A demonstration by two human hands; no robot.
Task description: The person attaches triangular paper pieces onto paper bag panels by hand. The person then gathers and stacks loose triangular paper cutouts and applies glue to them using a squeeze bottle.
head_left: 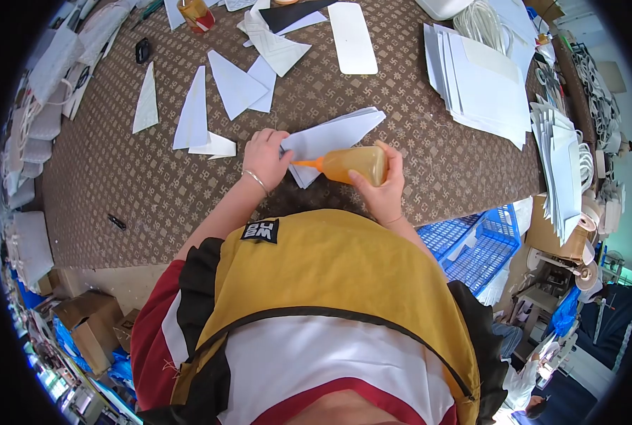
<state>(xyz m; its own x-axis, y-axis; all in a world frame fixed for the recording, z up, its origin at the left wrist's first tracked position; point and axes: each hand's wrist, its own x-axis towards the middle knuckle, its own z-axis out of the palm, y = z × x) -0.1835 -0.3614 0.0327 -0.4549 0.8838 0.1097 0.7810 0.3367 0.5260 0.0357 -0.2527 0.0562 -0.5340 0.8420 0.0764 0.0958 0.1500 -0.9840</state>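
Note:
A glue bottle (355,166) with an orange nozzle lies tilted sideways in my right hand (385,180), whose fingers and thumb wrap its base. The nozzle points left, its tip at the left end of a stack of white pieces (337,134). My left hand (265,154) rests on that end of the stack, fingers close together and pressing on it. More white pieces stick out below the nozzle. To the left of my left hand are a small white piece (217,146) and a long pointed one (192,113).
On the patterned table (415,173) lie cut white shapes (234,83), a white rectangle (353,39), a large paper stack (479,85), a black object (142,51) and a small dark tool (117,222). A blue crate (471,244) stands below the table's right edge. Another person (521,386) is at lower right.

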